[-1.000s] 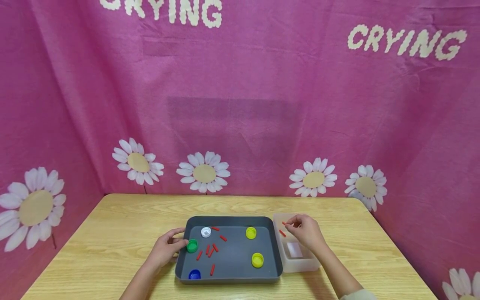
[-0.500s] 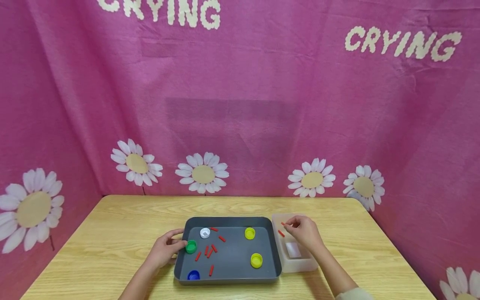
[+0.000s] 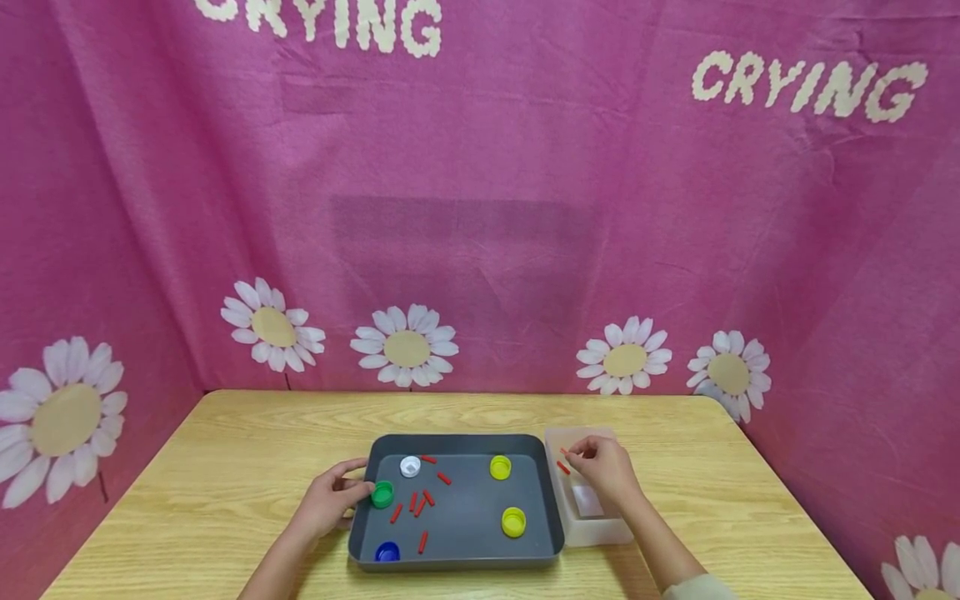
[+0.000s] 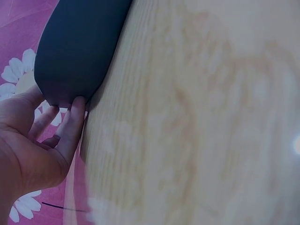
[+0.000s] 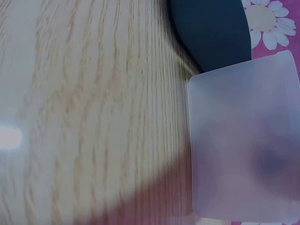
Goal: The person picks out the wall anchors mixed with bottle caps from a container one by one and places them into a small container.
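red stick (image 3: 565, 451) is pinched between thumb and fingertips of the right hand (image 3: 603, 468), over the far left part of the translucent bin (image 3: 600, 531), near the wall that borders the tray (image 3: 468, 521). from my distant post i read the step in hand as handling one stick at the bin; whether it is being picked up or put down, i cannot tell. nor can i tell whether it touches the bin's floor, since the right wrist view gives me only the outside of the bin.

to my mind the next move calls for a light, steady pinch, with the fingertips clear of the second stick (image 3: 563, 467) close by.

its long axis runs aslant, the free end pointing away from the fingers, toward the far left as i look down; the second stick slants much the same way. the loose sticks (image 3: 423, 542) in the tray point in several directions.

the left hand (image 3: 328, 498) grasps the tray's left wall, thumb at the rim just beside the green cap (image 3: 382, 494), fingers on the outside.
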{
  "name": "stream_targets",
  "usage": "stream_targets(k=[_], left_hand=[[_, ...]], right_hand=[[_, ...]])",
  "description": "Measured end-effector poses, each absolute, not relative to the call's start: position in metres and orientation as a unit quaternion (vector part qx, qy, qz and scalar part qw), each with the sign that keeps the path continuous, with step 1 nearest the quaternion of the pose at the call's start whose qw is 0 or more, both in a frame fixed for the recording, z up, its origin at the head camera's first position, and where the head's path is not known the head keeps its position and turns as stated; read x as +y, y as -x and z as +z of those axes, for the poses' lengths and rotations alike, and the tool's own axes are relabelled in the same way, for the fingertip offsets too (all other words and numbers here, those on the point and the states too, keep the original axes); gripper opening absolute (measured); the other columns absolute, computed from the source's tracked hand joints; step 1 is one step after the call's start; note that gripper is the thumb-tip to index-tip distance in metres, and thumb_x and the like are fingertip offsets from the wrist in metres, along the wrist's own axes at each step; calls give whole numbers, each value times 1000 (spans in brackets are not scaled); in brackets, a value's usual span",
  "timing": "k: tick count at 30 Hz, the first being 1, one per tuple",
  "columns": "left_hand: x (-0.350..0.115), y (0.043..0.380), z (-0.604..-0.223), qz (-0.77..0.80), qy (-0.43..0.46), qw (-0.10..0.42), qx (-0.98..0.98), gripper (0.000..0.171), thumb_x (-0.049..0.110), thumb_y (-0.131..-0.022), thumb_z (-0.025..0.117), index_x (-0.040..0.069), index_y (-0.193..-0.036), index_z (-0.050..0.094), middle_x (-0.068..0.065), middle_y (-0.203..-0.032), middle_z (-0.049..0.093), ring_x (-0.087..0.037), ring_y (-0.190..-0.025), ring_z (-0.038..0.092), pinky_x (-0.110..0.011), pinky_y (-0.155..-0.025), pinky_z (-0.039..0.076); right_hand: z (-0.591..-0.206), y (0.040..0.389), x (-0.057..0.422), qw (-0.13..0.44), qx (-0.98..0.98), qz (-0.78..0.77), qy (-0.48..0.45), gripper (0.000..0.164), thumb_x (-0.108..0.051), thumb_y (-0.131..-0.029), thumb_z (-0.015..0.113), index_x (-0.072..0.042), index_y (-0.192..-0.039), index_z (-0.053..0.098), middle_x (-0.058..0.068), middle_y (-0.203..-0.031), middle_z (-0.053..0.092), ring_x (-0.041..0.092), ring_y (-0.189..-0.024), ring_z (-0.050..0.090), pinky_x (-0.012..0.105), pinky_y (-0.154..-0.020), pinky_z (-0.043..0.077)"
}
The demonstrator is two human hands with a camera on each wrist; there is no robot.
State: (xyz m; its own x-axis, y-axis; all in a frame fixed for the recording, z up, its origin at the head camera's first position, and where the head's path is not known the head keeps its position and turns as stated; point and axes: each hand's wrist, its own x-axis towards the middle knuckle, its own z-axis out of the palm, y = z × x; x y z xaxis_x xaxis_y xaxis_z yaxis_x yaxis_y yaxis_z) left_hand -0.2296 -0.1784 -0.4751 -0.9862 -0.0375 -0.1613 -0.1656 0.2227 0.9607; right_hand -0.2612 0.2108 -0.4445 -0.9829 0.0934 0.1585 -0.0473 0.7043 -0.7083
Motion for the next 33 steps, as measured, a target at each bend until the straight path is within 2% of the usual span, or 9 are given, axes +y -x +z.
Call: stream_targets(k=[15, 25, 33], left_hand=[[-178, 230, -477, 618, 63, 54, 782, 51, 13, -86, 64, 0, -133, 47, -16, -100, 66, -17, -73, 61, -39, -60, 57], [-177, 230, -478, 617, 59, 58, 783, 52, 13, -86, 64, 0, -133, 46, -14, -98, 65, -16, -72, 60, -38, -59, 57], [-178, 231, -477, 611, 62, 61, 787, 52, 13, -87, 63, 0, -134, 46, -15, -100, 65, -16, -73, 60, -38, -59, 57]], right_hand=[[-445, 260, 211, 74, -917, 392, 4, 8, -9, -78, 71, -3, -74, 67, 1, -65, 58, 11, -63, 47, 23, -56, 39], [-446, 259, 212, 63, -917, 393, 11, 6, -9, -78, 70, -4, -78, 67, 2, -67, 59, 13, -64, 48, 24, -57, 40], [-438, 258, 211, 78, -916, 394, -2, 5, -8, -79, 70, -4, -79, 67, 3, -69, 60, 12, -64, 48, 24, -56, 40]])
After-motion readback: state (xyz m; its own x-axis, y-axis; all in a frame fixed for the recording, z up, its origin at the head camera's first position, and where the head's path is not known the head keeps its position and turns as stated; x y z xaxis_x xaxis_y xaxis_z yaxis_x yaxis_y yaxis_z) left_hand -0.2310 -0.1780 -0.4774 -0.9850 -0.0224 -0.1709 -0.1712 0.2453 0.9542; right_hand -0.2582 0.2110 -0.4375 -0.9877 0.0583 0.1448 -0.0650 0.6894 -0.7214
